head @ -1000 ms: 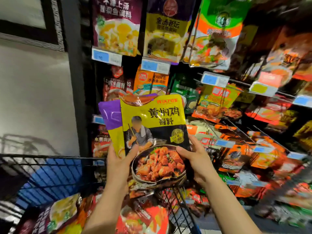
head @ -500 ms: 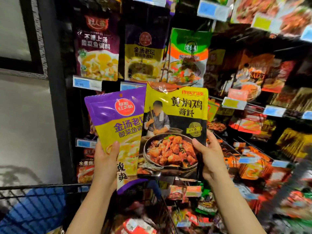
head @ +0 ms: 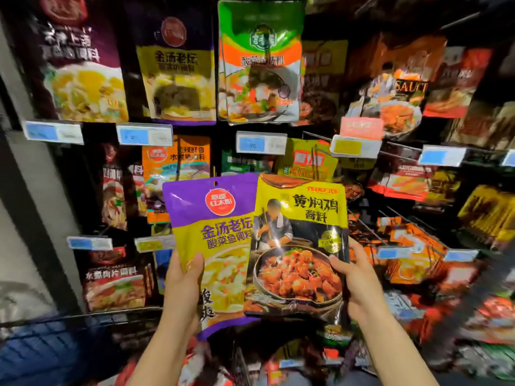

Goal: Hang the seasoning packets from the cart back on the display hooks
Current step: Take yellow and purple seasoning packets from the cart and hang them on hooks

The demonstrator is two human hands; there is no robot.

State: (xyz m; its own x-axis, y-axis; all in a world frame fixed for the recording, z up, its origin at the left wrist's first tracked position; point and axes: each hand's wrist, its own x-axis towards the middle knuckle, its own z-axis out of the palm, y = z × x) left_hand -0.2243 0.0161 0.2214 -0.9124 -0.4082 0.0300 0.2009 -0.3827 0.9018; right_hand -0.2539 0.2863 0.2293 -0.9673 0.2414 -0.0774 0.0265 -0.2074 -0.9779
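So it's a dim shop aisle, a black peg-hook display rack point(head: 92, 174) crammed with glossy seasoning pouches, blue price tags point(head: 144, 135) clipped on the hook ends. Only 1 view, the head cam, so here goes.

Left hand point(head: 182, 282) grips the lower left edge of a purple-and-yellow pickled-fish seasoning packet point(head: 214, 246), thumb flat on the front, fingers hidden behind. Right hand point(head: 359, 285) pinches the right edge of a yellow-and-black braised chicken sauce packet point(head: 302, 246) the same way. Both are held upright, side by side, the chicken one overlapping the purple one's right edge, in front of the rack's middle rows.

Looks like the matching step: 2 packets up, not hung yet. The purple one's twin point(head: 178, 71) hangs in the top row, second column from the rack's left edge, so I'd guess that goes next. It'll need lifting and its hang hole threaded onto the wire hook.

Pouches are flat, shiny, crinkly foil-plastic, floppy, so the top may fold while threading. Wire cart point(head: 83, 316) rim sits along the bottom, more packets blurry inside.
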